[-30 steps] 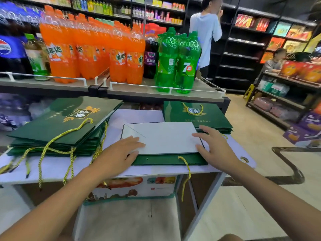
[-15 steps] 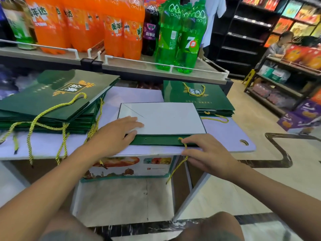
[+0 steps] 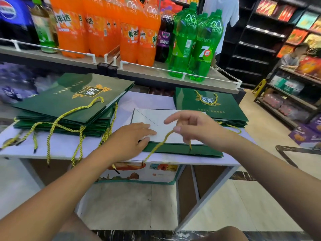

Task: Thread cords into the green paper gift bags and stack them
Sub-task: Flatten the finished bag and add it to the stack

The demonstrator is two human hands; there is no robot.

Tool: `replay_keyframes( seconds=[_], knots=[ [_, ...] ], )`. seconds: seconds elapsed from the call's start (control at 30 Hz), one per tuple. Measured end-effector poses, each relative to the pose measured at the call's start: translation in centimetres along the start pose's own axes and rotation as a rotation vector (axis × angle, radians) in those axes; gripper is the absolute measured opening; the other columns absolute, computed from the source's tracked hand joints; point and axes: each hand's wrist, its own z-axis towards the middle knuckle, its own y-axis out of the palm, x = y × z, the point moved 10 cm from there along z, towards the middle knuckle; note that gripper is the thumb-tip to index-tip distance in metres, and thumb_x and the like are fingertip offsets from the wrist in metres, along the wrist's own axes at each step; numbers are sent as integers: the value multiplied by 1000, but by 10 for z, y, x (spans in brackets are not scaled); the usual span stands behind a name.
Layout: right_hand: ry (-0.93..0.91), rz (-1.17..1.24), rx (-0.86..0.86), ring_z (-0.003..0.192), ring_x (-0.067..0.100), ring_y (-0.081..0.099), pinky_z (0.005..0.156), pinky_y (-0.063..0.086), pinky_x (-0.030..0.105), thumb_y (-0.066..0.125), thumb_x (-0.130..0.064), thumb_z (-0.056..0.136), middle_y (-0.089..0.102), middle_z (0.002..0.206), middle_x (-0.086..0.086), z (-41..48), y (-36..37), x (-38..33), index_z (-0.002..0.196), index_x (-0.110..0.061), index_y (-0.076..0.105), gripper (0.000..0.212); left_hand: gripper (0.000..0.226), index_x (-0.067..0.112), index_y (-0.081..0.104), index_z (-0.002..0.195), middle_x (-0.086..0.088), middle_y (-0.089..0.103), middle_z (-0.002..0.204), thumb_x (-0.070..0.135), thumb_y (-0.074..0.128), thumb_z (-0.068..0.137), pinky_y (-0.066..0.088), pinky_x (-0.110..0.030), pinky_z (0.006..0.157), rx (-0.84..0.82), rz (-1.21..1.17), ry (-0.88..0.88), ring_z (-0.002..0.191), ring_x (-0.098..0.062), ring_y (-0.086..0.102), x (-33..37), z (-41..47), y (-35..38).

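The green paper gift bag (image 3: 151, 117) being worked on lies flat in the middle of the table (image 3: 147, 100). Its long axis runs from 9 to 3 o'clock. The white folded bottom panel faces up and the green mouth edge points to 6 o'clock, toward the person.

The left hand (image 3: 128, 140) rests on the bag's 8 o'clock corner, fingers straight and close together, flat on the white panel. The right hand (image 3: 196, 129) hovers above the bag's near edge. Its thumb and curled fingers pinch the yellow-green cord (image 3: 156, 148), and the index finger is stretched out toward 9 o'clock. From the pinch, one length of cord slants down to 7 o'clock, and its dark tip hangs over the table edge. A second length drops to the green mouth strip.

At 10 o'clock sits a tall stack of corded bags (image 3: 69, 101) with cords trailing off the table. Its gold emblem reads "金典" and "SATINE", upside down from here. At 1 o'clock a lower stack (image 3: 208, 108) shows "金典" upright, with a cord looped over the emblem.

On the shelf (image 3: 156, 70) at 12 o'clock stand orange bottles (image 3: 97, 28) marked "美年达", a purple bottle (image 3: 164, 39) with the same name, and green bottles (image 3: 205, 44) marked "7喜". A Pepsi logo (image 3: 7, 11) shows at far 10 o'clock.
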Motion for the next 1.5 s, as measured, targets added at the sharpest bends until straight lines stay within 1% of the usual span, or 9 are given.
replay_keyframes(
  seconds=[0.13, 0.23, 0.43, 0.87, 1.03, 1.17, 1.27, 1.4, 1.5],
  knots=[
    [22, 20, 66, 59, 9, 40, 64, 40, 28, 66, -18, 99, 55, 63, -18, 15, -31, -22, 110, -21, 76, 15, 47, 50, 62, 132, 18, 54, 142, 58, 41, 90, 38, -38, 104, 33, 14, 33, 133, -8, 44, 4, -3, -7],
    [69, 134, 100, 54, 10, 33, 58, 26, 28, 56, -17, 104, 45, 65, -5, 23, -52, -26, 119, -17, 74, 23, 40, 52, 65, 122, 24, 55, 129, 58, 49, 86, 32, -33, 94, 44, -1, 66, 124, -6, 46, 7, -6, -10],
    [127, 268, 184, 52, 8, 27, 49, 27, 20, 52, -17, 107, 60, 77, 0, 34, -82, -24, 133, -18, 67, 30, 38, 49, 63, 121, 24, 47, 151, 58, 51, 86, 25, -36, 122, -3, -73, 116, 145, -2, 33, 14, -8, -6],
    [127, 197, 332, 53, 7, 36, 48, 31, 17, 59, -21, 105, 75, 92, -2, 47, -108, -32, 125, -16, 71, 25, 60, 54, 48, 139, 31, 32, 159, 78, 50, 83, 16, -27, 124, -107, 18, 135, 149, 4, 22, 22, -12, -2],
    [165, 239, 272, 55, 8, 47, 45, 33, 16, 49, -7, 106, 77, 115, 8, 48, -98, -33, 127, -11, 68, 28, 82, 52, 43, 143, 31, 28, 160, 91, 55, 72, 11, -29, 126, -139, 26, 148, 151, 5, 15, 28, -15, -3],
    [133, -22, 264, 54, 6, 35, 51, 27, 20, 66, -17, 100, 77, 90, -8, 44, -85, -32, 108, -10, 78, 16, 79, 51, 44, 142, 31, 30, 159, 89, 57, 74, 12, -29, 125, -125, 19, 152, 151, 5, 16, 28, -15, -3],
    [97, -290, 177, 60, 0, 61, 60, 48, 17, 72, -19, 96, 77, 86, -15, 36, -56, -24, 104, -16, 81, 12, 76, 51, 45, 142, 31, 29, 160, 87, 57, 76, 10, -29, 126, -114, 16, 152, 151, 6, 15, 29, -16, -5],
    [13, -590, -119, 93, 21, 71, 86, 57, 46, 71, -26, 97, 76, 99, -16, 24, 6, 5, 108, -31, 81, 15, 74, 48, 47, 143, 27, 32, 160, 83, 59, 79, 8, -27, 124, -104, 29, 141, 150, 5, 17, 32, -16, -8],
    [-28, -566, -178, 96, 8, 68, 84, 55, 27, 70, -18, 98, 73, 100, -13, 15, 29, 20, 113, -28, 77, 19, 72, 48, 48, 144, 25, 34, 160, 80, 60, 80, 12, -30, 125, -99, 29, 138, 151, 2, 21, 34, -17, -9]
  ],
)
